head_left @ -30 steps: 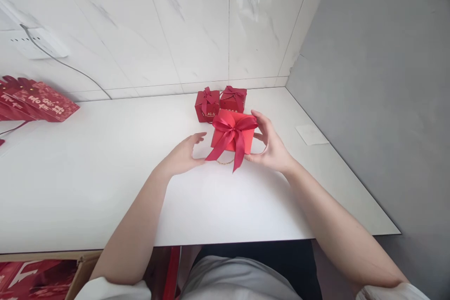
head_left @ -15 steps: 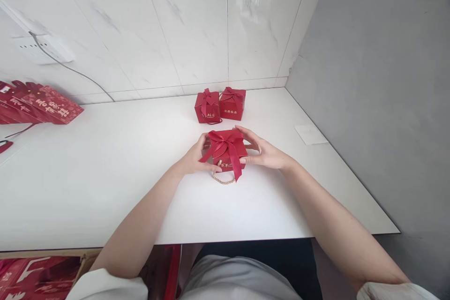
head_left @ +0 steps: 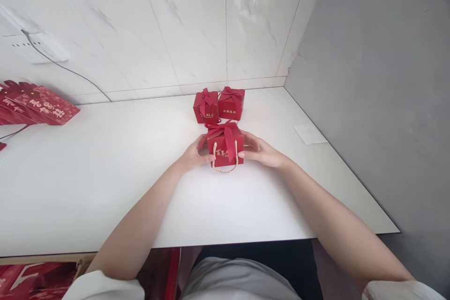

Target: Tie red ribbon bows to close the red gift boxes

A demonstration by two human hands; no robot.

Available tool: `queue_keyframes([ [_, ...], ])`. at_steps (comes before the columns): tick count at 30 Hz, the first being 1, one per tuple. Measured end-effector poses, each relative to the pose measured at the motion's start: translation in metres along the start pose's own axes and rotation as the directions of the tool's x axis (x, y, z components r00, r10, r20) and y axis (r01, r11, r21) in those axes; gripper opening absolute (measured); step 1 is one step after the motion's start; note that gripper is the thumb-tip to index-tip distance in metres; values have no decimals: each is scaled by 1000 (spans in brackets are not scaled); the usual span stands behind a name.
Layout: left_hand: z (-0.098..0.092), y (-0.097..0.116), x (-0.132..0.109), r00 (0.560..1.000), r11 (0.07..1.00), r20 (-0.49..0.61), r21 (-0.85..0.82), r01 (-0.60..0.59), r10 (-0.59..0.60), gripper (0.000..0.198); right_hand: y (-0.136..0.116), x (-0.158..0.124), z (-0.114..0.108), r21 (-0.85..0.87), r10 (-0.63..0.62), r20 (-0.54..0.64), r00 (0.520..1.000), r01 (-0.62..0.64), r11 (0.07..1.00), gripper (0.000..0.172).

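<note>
Between my two hands is a red gift box [head_left: 225, 143] with a red ribbon bow on top, gold lettering and a twisted cord handle hanging down its near face. My left hand [head_left: 197, 154] grips its left side, the thumb at the near left edge. On the right side my right hand [head_left: 260, 150] holds it with the thumb at the near right edge; the other fingers are partly hidden behind the box. Just beyond stand a ribboned red box [head_left: 206, 107] and another red box [head_left: 231, 104], side by side.
The white table [head_left: 105, 187] meets a tiled wall and a grey panel [head_left: 379, 103]. A white paper slip [head_left: 310, 134] lies at the right. Red printed bags [head_left: 49, 105] are stacked at the left, below a cable [head_left: 75, 72]. A carton with red packaging [head_left: 38, 276] stands below the front edge.
The held box has tilted back so its near face and cord handle now show more, and it sits slightly farther away, closer to the two boxes behind. Both hands kept hold of it.
</note>
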State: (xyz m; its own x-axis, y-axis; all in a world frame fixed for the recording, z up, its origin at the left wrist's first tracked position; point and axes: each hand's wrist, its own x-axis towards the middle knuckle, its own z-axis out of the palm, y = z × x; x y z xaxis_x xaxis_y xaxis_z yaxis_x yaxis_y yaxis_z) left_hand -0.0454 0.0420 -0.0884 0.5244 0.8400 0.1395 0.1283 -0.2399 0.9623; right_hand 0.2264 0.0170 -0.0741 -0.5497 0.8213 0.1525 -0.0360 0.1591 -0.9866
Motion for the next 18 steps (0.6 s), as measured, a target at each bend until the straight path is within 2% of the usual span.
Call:
queue_keyframes([
  [3,8,2,2,995,986,-79,-162,45,-58,77,5,5,16,99,51,-189,981,-33,995,61],
  [6,16,6,2,964,967,-169,-188,173,-206,75,8,8,29,224,167,-244,955,-112,968,57],
  [8,19,8,2,946,959,-199,-177,222,-256,74,9,9,32,262,210,-259,943,-141,955,57],
  [18,19,7,3,953,972,-207,-124,199,-221,70,7,8,31,277,221,-354,909,-123,953,61],
])
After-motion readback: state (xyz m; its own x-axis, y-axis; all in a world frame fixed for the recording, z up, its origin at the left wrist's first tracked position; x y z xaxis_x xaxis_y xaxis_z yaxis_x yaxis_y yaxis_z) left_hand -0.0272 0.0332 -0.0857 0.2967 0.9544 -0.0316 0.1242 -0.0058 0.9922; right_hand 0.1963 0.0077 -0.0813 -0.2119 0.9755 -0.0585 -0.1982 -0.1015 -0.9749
